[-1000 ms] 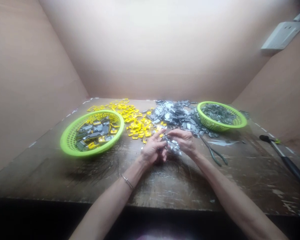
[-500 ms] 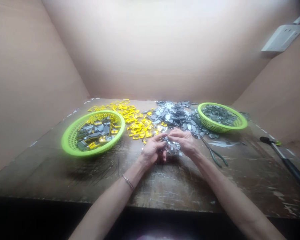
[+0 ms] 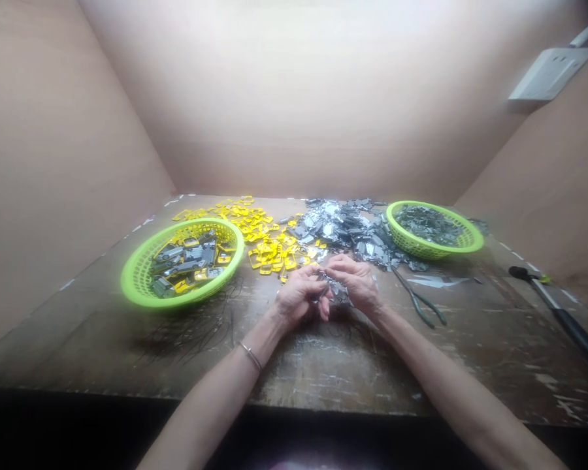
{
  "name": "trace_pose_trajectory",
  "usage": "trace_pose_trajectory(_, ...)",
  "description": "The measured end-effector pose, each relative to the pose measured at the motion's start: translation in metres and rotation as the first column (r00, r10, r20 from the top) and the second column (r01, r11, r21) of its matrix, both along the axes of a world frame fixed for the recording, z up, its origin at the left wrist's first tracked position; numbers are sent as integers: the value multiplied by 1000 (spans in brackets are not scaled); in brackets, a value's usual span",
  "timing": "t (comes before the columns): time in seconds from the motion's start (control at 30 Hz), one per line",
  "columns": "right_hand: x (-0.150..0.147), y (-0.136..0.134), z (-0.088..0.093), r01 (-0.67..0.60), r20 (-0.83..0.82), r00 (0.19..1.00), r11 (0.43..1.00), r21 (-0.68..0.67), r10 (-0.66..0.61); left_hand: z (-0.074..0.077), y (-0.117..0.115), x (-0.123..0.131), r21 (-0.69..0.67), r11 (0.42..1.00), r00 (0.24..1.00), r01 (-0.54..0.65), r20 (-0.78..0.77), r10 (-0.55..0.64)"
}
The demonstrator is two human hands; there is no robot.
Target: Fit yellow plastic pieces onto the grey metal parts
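Head view: your left hand [image 3: 301, 300] and right hand [image 3: 355, 284] curl inward, fingertips closed together on a small grey metal piece [image 3: 339, 292], held just above the wooden workbench [image 3: 372, 372]. Your fingers hide it, so I cannot tell which way it points or how its long axis lies. Yellow plastic frames [image 3: 269, 251] lie heaped ahead of your left hand, grey metal parts [image 3: 343, 235] ahead of your right, apparently kept apart by kind. A left green basket [image 3: 137, 281] and right green basket [image 3: 421, 248] flank them, and green-handled pliers [image 3: 419, 303] rest near your right hand, seemingly placed within easy reach.
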State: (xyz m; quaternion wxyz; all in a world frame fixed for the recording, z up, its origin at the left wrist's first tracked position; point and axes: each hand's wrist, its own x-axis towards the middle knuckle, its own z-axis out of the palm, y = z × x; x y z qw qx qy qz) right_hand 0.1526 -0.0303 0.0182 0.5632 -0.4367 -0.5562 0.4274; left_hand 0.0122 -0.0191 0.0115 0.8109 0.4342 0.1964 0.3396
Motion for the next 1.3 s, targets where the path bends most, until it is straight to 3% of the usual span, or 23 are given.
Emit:
trace_pose_trajectory(0.23,-1,1,0,-22,-132,991,999,-42,17,1,-1,4,-10,987,987,-163,-3,162)
trace_pose_trajectory(0.57,-2,2,-2,-55,-200,979,994,-94,36,3,-1,3,-37,974,975,-222,-27,221)
trace_pose_trajectory(0.9,-7,2,-10,31,-107,994,999,-31,-34,-3,-1,6,-88,946,950,-313,-19,313)
trace_pose_trajectory(1.17,-6,-2,-5,27,23,999,999,17,-28,11,-6,4,-220,938,962,-267,-13,271)
trace_pose_trajectory(1.3,-10,-5,-5,-9,114,993,999,43,4,13,-5,5,-317,873,928,-371,-157,337)
